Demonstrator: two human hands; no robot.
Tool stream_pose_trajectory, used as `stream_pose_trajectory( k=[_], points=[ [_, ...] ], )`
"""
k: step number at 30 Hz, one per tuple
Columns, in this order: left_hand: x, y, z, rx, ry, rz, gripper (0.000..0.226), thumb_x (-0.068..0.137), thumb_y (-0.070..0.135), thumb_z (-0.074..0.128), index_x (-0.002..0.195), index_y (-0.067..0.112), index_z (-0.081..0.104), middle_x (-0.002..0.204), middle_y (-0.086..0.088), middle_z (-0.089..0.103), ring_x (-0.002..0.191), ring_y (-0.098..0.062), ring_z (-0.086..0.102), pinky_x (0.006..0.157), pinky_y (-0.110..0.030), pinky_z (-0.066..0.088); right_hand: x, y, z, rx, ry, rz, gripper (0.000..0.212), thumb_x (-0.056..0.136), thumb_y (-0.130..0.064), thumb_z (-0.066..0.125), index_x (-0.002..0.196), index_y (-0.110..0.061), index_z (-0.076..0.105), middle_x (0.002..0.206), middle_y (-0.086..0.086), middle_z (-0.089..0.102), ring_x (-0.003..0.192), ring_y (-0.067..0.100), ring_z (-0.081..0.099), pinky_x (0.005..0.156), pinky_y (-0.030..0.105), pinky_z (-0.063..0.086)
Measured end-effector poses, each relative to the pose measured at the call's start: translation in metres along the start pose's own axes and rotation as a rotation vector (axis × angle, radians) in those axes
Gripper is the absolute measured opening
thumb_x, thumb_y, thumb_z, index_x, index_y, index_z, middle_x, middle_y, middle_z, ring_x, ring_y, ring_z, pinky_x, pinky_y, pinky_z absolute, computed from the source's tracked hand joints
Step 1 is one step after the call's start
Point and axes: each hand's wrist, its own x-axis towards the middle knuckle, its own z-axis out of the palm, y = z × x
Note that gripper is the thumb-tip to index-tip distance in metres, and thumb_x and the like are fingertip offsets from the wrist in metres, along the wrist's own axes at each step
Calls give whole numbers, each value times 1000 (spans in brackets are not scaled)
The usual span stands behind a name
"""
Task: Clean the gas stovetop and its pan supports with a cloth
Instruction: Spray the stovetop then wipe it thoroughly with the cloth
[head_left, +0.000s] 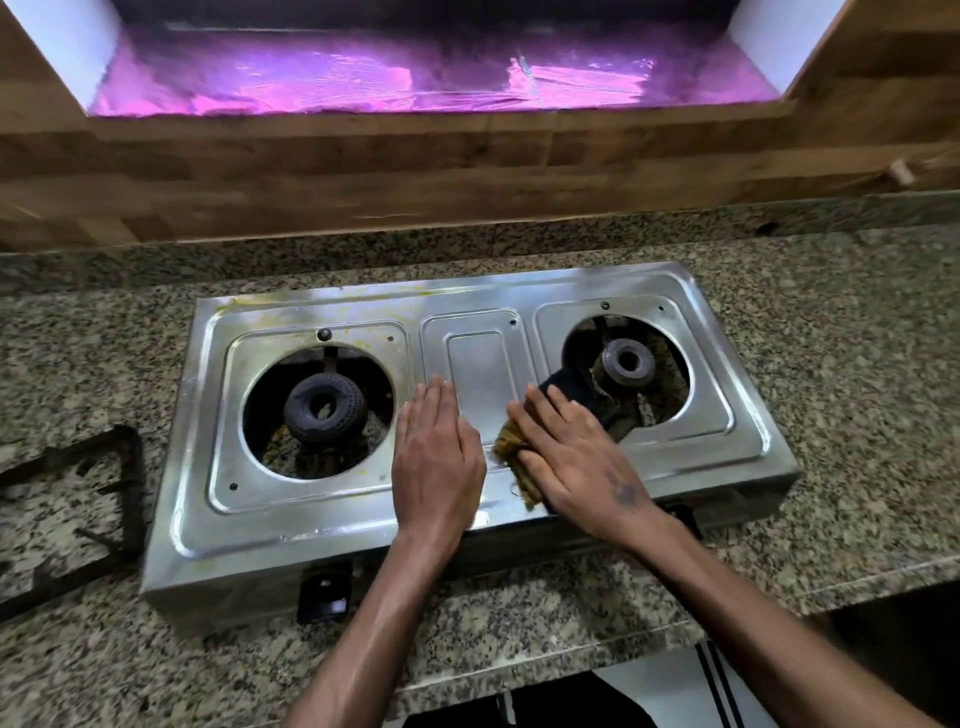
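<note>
Head view shows a steel two-burner gas stovetop (332, 519), yellow-stained at its upper left, mid-frame on a granite counter (857, 415). A black pan support (104, 493) lies at left. The right hand (576, 457), fingers straight, presses a brown-and-dark cloth (519, 467) beside the right burner (626, 362); the left hand (436, 457) rests flat just left of the cloth.

Silver stovetop (322, 525) with yellow stains, black-and-mustard cloth (524, 470), speckled grey-black granite counter (857, 415), brown wood-grain backsplash (467, 171).
</note>
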Motion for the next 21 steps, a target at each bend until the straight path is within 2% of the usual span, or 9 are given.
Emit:
stream_pose_trajectory(
  k=[2, 5, 7, 12, 14, 18, 21],
  points=[
    [-1, 0, 0, 1, -8, 0, 59, 94, 28, 28, 148, 7, 39, 157, -5, 33, 148, -14, 23, 123, -31, 10, 8, -23, 5, 13, 3, -12, 62, 99, -47, 24, 157, -23, 29, 166, 7, 19, 154, 26, 13, 122, 47, 18],
    [1, -1, -2, -20, -3, 2, 59, 93, 27, 29, 147, 7, 41, 156, -7, 35, 147, -15, 26, 122, -32, 12, -12, -31, 8, 8, -54, -177, 60, 102, -47, 23, 158, -26, 21, 166, 0, 13, 155, 18, 6, 124, 37, 7],
    [0, -1, -2, -24, -1, 0, 59, 93, 27, 29, 147, 8, 41, 156, -6, 35, 147, -14, 25, 122, -31, 12, -26, -15, 1, 28, -78, -199, 61, 102, -52, 20, 159, -29, 19, 166, -4, 10, 154, 14, 3, 123, 33, 3],
    [-2, 4, -5, -16, -24, -22, 55, 97, 27, 28, 149, 10, 38, 158, -4, 31, 147, -12, 22, 122, -29, 10, 11, 9, -7, -10, -77, 47, 72, 91, -60, 3, 159, -36, 11, 168, 1, 1, 155, 22, -4, 123, 39, -2],
    [1, 5, -9, -68, -47, -52, 56, 97, 29, 27, 149, 11, 39, 158, -3, 31, 147, -11, 22, 122, -29, 12, 29, -5, -4, -12, -61, 81, 68, 94, -56, 6, 159, -36, 9, 168, 5, -3, 154, 25, -8, 123, 41, -4],
    [-1, 2, -19, -76, -127, -34, 59, 96, 31, 26, 149, 10, 38, 159, -4, 30, 148, -12, 21, 122, -32, 15, 13, -11, -3, -15, -84, -146, 69, 93, -56, 5, 158, -36, 18, 168, 3, 6, 155, 24, 0, 123, 38, -3],
    [-11, -8, -32, -20, -56, -23, 59, 96, 33, 27, 148, 11, 40, 158, -2, 31, 147, -11, 22, 122, -33, 18, 2, -1, -4, 18, -65, -144, 70, 92, -59, 5, 157, -39, 20, 168, -2, 9, 155, 19, 3, 123, 36, -1]
  ],
)
